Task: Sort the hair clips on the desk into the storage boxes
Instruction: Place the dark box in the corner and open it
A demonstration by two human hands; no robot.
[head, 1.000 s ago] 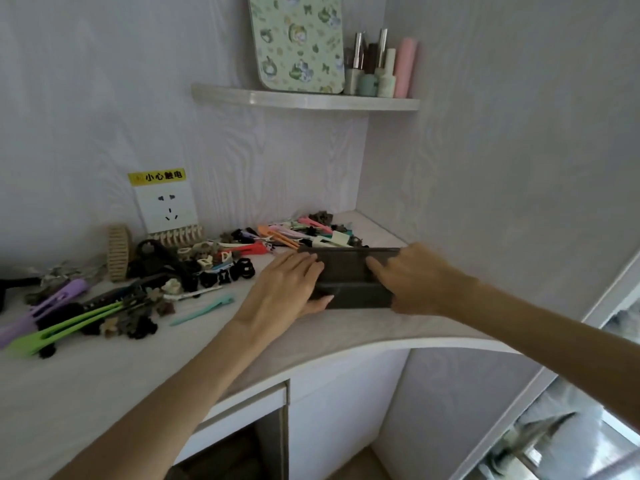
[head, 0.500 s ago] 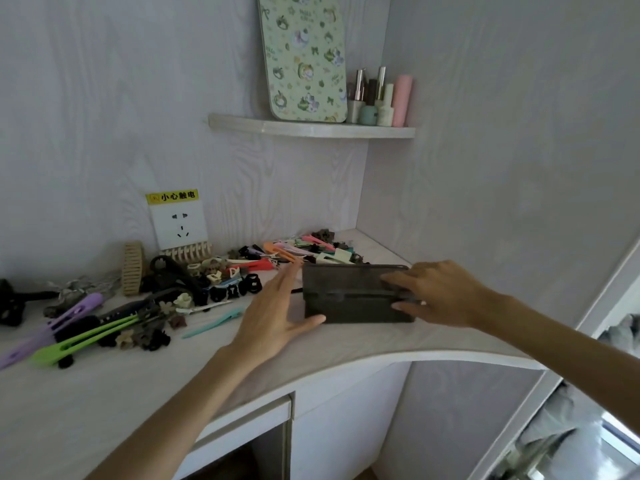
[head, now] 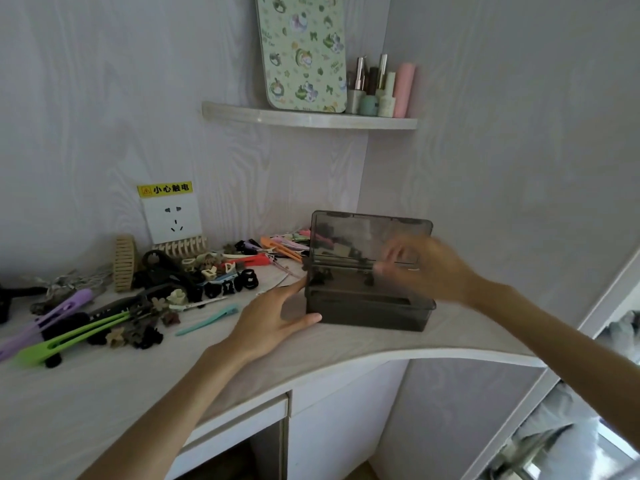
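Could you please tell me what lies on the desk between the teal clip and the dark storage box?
In the head view, only the left hand lies between the teal clip and the storage box, its thumb touching the box's front corner.

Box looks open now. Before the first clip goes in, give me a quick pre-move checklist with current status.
1. Lid of the dark storage box up: ok, lid stands roughly upright.
2. Box steadied: ok, left hand rests against its left end, thumb on the front corner.
3. Right hand free to pick: cannot tell, it is motion-blurred at the box's rear edge.
4. Box interior empty: cannot tell, the tinted walls hide it.
5. Clips within reach: ok, the teal clip and orange clip lie on the desk left of the box.
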